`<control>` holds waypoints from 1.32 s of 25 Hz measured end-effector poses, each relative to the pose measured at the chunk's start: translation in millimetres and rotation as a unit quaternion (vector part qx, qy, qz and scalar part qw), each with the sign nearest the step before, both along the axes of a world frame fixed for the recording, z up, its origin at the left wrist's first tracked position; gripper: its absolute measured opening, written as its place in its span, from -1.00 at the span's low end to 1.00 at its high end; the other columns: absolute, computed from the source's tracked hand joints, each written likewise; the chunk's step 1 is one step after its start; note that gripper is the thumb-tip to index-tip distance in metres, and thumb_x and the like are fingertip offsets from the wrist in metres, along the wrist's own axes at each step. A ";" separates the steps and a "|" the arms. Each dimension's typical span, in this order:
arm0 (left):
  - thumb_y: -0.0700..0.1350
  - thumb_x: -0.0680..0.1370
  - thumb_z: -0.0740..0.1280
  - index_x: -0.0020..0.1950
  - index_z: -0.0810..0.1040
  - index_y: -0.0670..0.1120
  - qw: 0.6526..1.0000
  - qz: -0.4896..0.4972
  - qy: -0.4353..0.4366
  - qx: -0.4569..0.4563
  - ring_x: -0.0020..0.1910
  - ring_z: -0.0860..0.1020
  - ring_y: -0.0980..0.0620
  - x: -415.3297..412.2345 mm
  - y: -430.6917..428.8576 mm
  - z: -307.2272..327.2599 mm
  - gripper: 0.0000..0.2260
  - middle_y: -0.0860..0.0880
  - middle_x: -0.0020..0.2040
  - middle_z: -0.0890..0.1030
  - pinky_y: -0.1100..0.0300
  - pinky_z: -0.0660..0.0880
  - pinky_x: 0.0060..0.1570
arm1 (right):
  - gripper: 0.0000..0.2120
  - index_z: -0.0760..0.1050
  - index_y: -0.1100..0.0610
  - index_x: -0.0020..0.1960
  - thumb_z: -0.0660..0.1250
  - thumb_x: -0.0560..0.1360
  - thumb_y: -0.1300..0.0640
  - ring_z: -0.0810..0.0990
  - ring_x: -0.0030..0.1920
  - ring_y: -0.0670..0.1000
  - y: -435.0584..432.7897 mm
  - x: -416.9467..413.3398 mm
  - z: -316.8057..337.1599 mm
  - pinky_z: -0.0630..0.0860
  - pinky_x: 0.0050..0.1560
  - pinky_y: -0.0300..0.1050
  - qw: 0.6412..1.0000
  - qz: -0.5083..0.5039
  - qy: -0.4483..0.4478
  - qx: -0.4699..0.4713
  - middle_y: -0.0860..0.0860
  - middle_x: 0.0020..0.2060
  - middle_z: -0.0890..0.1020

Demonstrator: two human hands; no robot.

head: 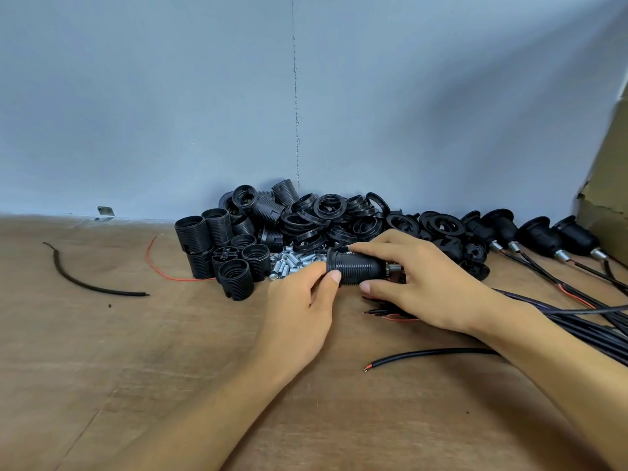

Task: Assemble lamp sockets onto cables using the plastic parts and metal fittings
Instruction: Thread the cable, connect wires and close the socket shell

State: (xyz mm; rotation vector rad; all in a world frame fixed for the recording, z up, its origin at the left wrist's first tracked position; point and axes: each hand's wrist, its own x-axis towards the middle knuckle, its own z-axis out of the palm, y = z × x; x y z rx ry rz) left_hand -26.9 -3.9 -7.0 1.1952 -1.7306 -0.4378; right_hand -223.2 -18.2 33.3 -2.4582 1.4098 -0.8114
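Observation:
A black threaded lamp socket (358, 268) lies sideways above the wooden table, with a metal fitting (393, 267) showing at its right end. My left hand (299, 307) grips the socket's left, ringed end with thumb and fingers. My right hand (421, 283) holds its right half, index finger over the top and thumb underneath. Behind them lie black socket bodies (224, 249), black rings (333, 215) and small silver metal fittings (292, 263). Black cables (577, 331) with red and black wire ends run out under my right wrist.
Several assembled sockets on cables (540, 236) lie at the back right beside a cardboard box (608, 171). One loose cable (431, 353) lies under my right forearm. A black cable scrap (78, 280) and a red wire (153, 263) lie at the left. A grey wall stands behind.

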 end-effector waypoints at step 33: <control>-0.25 0.56 0.44 0.43 0.50 0.03 0.962 -0.119 0.227 0.096 0.18 0.64 0.22 6.6 2.6 3.6 -0.54 0.05 0.24 0.66 0.41 0.52 0.12 | -0.59 0.55 0.20 0.16 0.19 0.62 -0.13 0.57 -0.31 0.04 -7.8 -6.6 -2.6 0.51 -0.04 -0.20 0.924 0.063 -0.297 0.234 0.08 -0.11 0.69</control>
